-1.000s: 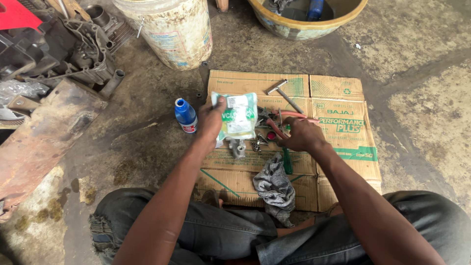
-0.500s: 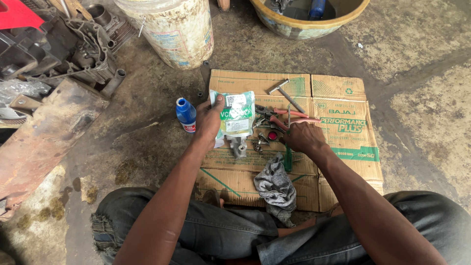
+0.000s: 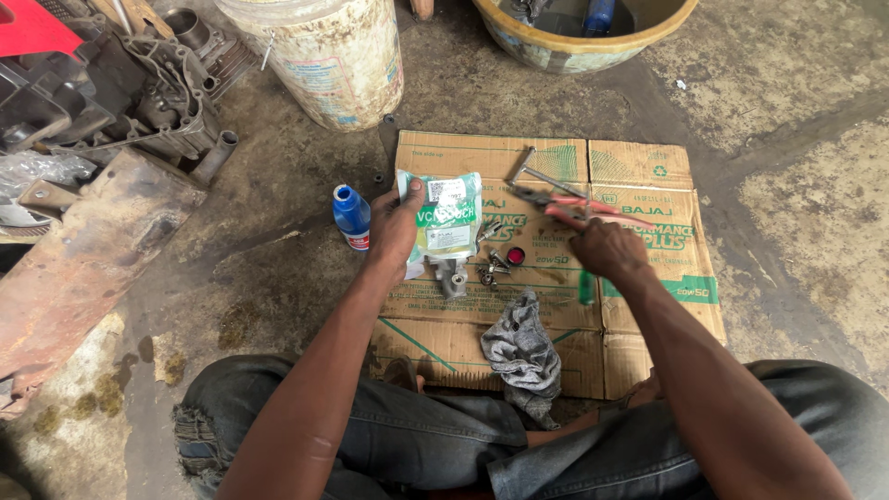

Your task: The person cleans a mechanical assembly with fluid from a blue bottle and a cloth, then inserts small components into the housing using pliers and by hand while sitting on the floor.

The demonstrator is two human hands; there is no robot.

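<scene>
On a flattened cardboard sheet [image 3: 639,167] spread over the stained concrete floor, the person sits with knees wide and both arms reaching forward. The left hand [image 3: 394,227] grips the left edge of a green and white packet [image 3: 447,222], fingers folded around it, and holds it just above the cardboard. Under the packet's lower edge lies a small grey metal part [image 3: 451,276], with a few loose screws [image 3: 488,271] and a red cap [image 3: 516,256] just beside it. The right hand [image 3: 604,248] is clenched around red-handled pliers [image 3: 565,204], whose nose points up and left toward a steel hammer [image 3: 530,172] lying on the sheet. A green-handled tool [image 3: 586,289] shows just below that hand. A grey rag [image 3: 523,350] lies crumpled near the sheet's near edge, between the knees. A blue bottle [image 3: 352,216] stands on the floor just left of the cardboard. Farther off are a dirty white bucket [image 3: 324,56], a yellow basin [image 3: 583,32], and engine parts [image 3: 139,83] at the upper left.
</scene>
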